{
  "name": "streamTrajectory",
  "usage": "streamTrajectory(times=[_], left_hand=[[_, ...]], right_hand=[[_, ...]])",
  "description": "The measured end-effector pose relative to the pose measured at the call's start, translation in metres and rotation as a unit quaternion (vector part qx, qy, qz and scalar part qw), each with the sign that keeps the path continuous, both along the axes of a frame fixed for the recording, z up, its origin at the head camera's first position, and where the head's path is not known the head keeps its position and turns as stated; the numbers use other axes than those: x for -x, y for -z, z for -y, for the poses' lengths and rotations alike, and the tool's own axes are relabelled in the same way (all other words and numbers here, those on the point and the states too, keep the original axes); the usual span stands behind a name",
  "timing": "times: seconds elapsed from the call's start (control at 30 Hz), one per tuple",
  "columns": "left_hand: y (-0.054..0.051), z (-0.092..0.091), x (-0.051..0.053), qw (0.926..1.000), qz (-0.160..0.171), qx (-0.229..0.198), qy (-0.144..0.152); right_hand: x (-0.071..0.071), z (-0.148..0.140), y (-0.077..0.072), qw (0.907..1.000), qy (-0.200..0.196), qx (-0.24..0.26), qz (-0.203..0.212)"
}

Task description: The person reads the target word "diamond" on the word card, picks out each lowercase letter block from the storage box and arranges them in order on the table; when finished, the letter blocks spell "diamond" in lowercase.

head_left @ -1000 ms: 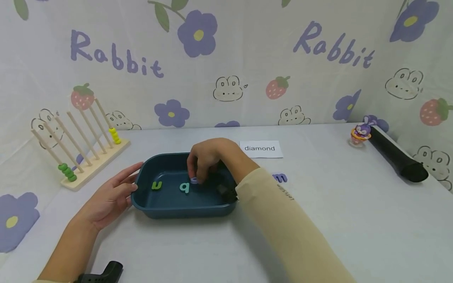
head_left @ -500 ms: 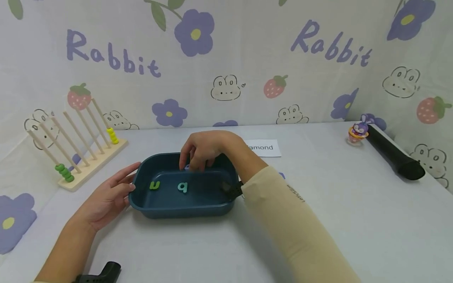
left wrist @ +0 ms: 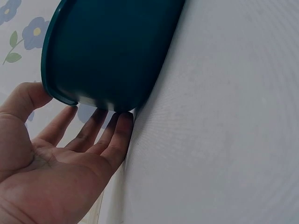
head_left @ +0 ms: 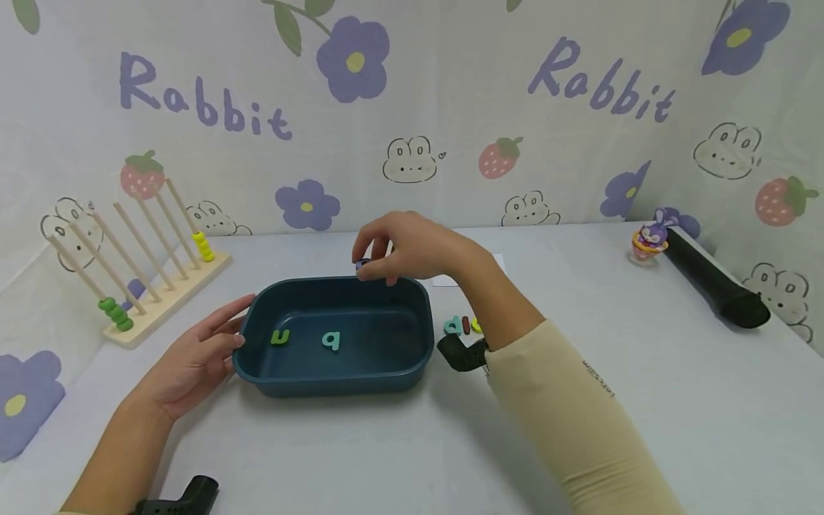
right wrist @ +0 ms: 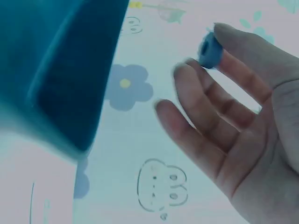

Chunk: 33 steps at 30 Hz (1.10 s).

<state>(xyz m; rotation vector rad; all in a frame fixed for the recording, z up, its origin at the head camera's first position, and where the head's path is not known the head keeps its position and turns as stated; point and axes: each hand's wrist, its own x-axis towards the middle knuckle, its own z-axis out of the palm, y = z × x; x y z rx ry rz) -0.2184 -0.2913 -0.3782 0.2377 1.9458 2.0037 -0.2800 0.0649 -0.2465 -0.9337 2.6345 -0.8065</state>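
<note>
My right hand is raised just above the back rim of a dark blue-green tray. Between thumb and fingertip it pinches a small blue ring-shaped letter with a hole in its middle. Inside the tray lie a green letter, shaped like an n or u, and a teal letter, shaped like a q. My left hand touches the tray's left end from outside. In the left wrist view its thumb meets the rim and its fairly straight fingers rest against the end wall.
Right of the tray lie a teal letter, a dark red piece and a partly hidden yellow piece. A white card lies behind my right forearm. A bead rack stands left; a figurine and black cylinder lie right.
My right hand has lifted the ring-shaped letter from inside the tray and moved it up and back over the far rim. My left hand has stayed at the tray's left end.
</note>
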Motion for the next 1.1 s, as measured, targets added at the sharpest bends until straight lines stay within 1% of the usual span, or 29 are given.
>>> streamTrajectory(times=[0.17, 0.27, 0.43, 0.67, 0.8, 0.9, 1.1], left_hand=[[0.000, 0.003, 0.002, 1.0000, 0.000, -0.006, 0.004], [0.001, 0.005, 0.001, 0.9999, -0.001, -0.008, 0.006], [0.002, 0.005, 0.001, 0.9999, -0.001, -0.009, 0.008], [0.001, 0.004, 0.002, 1.0000, 0.006, -0.004, 0.004], [0.000, 0.005, 0.003, 0.9999, 0.010, -0.009, 0.007], [0.000, 0.004, 0.004, 0.9998, 0.014, -0.013, 0.007], [-0.001, 0.002, 0.005, 0.9998, 0.012, -0.014, 0.011]], right_hand=[[-0.012, -0.013, 0.002, 0.9968, 0.031, 0.012, -0.072], [-0.016, -0.020, 0.004, 0.9936, 0.043, 0.022, -0.102], [-0.022, -0.031, 0.008, 0.9908, 0.058, 0.032, -0.118], [-0.029, -0.044, 0.008, 0.9860, 0.084, 0.015, -0.143], [-0.032, -0.051, 0.009, 0.9844, 0.099, 0.011, -0.145], [-0.034, -0.058, 0.011, 0.9825, 0.117, 0.008, -0.145], [-0.035, -0.072, 0.016, 0.9751, 0.159, -0.008, -0.154]])
